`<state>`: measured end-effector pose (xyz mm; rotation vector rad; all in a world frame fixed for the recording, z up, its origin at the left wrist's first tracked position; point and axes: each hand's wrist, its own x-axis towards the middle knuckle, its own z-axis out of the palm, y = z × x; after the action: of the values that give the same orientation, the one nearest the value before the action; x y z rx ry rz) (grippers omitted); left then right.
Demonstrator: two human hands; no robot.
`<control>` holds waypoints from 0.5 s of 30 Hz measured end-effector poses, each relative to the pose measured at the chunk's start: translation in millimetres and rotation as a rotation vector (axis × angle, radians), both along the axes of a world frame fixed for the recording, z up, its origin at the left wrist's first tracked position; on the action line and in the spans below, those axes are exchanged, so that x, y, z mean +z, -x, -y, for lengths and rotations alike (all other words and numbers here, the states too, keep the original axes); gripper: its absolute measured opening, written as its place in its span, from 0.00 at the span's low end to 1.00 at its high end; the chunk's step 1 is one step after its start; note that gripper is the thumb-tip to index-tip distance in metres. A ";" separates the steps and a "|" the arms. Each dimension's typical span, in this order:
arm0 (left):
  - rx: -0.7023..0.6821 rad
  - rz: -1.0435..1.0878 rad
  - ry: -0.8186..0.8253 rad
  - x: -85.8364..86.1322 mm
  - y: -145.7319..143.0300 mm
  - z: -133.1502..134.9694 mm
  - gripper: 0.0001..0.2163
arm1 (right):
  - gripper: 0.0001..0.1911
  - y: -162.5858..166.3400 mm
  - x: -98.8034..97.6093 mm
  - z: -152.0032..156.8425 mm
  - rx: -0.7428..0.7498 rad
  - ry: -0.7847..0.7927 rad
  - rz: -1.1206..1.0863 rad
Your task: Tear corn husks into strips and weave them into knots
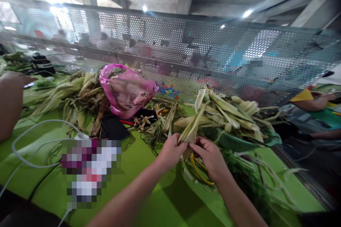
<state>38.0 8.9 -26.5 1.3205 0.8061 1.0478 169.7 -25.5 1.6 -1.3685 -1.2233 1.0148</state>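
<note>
Both my hands meet over the green table (149, 198), pinching a pale green folded leaf strip (191, 127). My left hand (172, 150) is closed on its lower left side. Fingers of my right hand (210, 156) are closed on its lower right side. The leaf's tip points up and away from me, towards a heap of similar pale leaves (234, 113). Yellow bands (198, 172) lie on the table just under my right hand.
A pink plastic bag (128, 92) and a black phone (114, 127) lie behind my left hand. More leaves (66, 95) are piled at the left. White cables (29, 138) cross the near left. Other people's arms (9, 103) show at both edges. A perforated metal screen (173, 53) closes the back.
</note>
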 end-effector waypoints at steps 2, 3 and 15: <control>-0.006 0.004 -0.002 -0.7 -0.4 -0.5 0.01 | 0.10 -1.1 -0.9 -0.2 0.003 0.000 -0.021; -0.006 0.002 -0.004 -0.9 -0.5 -0.9 0.01 | 0.10 -1.5 -1.4 -0.2 0.001 0.001 -0.027; 0.027 -0.035 0.034 2.3 -1.2 3.0 0.02 | 0.10 -3.6 -4.6 -2.2 -0.004 -0.016 0.035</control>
<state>39.2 5.9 -24.2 1.3055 0.8671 1.0304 173.3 -23.3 -3.0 -1.3810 -1.2514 0.9804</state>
